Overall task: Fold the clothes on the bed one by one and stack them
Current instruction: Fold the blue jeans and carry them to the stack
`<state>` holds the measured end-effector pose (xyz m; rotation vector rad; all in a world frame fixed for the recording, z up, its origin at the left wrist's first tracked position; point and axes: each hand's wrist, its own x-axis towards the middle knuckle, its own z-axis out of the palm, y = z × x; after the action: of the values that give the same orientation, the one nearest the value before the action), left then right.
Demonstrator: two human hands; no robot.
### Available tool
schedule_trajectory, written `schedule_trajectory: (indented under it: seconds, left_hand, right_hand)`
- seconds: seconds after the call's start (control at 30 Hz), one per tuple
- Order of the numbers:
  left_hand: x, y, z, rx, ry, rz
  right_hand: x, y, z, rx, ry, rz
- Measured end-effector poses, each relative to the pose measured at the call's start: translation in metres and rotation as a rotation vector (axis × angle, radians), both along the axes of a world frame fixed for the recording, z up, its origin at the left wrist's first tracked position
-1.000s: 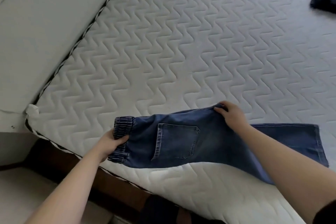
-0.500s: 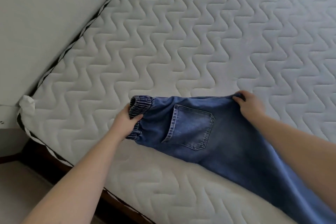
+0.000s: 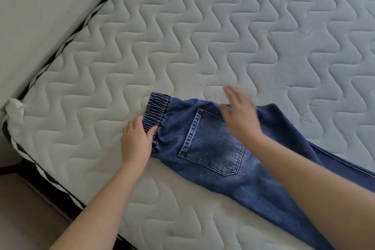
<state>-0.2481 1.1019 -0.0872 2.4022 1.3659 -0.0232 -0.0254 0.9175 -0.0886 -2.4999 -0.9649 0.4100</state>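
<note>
A pair of blue denim jeans lies flat on the white quilted mattress, back pocket up, elastic waistband to the left, legs running off the right edge of view. My left hand holds the waistband's near end, thumb on top of the elastic and fingers at its edge. My right hand is blurred, fingers straight and spread, just above the jeans near the pocket's top corner, holding nothing.
A pale grey padded surface borders the mattress at the upper left. The mattress corner and its dark-trimmed edge run along the lower left, with light floor below.
The jeans have been laid down flat on the mattress. My right hand has let go of the far edge and opened above the pocket. The left hand stays at the waistband.
</note>
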Motion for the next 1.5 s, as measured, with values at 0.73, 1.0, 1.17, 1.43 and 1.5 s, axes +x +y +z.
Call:
schedule_trajectory:
  seconds: [0.73, 1.0, 1.17, 1.43, 1.5]
  left_hand:
    - [0.027, -0.026, -0.073, 0.382, 0.207, -0.682]
    - [0.032, -0.028, -0.074, 0.387, 0.216, -0.725]
    - [0.041, -0.025, -0.048, 0.311, 0.177, -0.711]
    - [0.104, -0.106, -0.010, 0.241, -0.113, -0.956]
    - [0.120, -0.148, -0.008, 0.148, -0.102, -1.031]
  right_hand:
    - [0.034, -0.096, -0.057, -0.443, -0.139, 0.115]
    - [0.052, -0.107, -0.065, -0.457, -0.090, 0.139]
    - [0.042, -0.103, -0.051, -0.424, -0.152, 0.138]
    - [0.008, -0.178, -0.026, -0.400, -0.062, -0.048]
    - [0.003, -0.213, -0.020, -0.403, -0.054, -0.082]
